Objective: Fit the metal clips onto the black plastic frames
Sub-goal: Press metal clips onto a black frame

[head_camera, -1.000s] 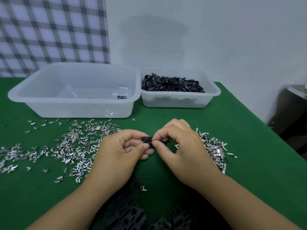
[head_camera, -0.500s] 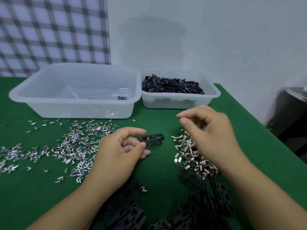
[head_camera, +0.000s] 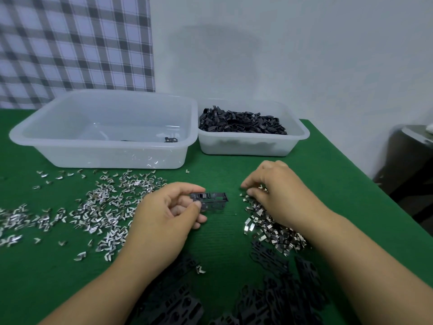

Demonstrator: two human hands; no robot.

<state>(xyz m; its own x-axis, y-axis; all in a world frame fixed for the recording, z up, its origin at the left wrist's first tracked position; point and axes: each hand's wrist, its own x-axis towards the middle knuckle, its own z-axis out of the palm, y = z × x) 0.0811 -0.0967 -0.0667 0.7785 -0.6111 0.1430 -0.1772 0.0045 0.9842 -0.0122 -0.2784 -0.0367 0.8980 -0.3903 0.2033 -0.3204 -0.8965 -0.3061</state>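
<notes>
Spare frames (head_camera: 276, 299) lie heaped at the near worktop edge, within reach. The left hand (head_camera: 164, 221) pinches one frame (head_camera: 210, 200) by its end at the worktop centre, leaving its slots exposed. The right hand (head_camera: 278, 195) curls its fingers into the clips (head_camera: 269, 228) beside it; whether it grips a clip cannot be told. The tub (head_camera: 112, 158) at the far edge probably receives finished frames.

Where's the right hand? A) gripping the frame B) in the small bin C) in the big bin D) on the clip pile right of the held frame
D: the right hand is on the clip pile; only the left hand pinches the black frame.
</notes>
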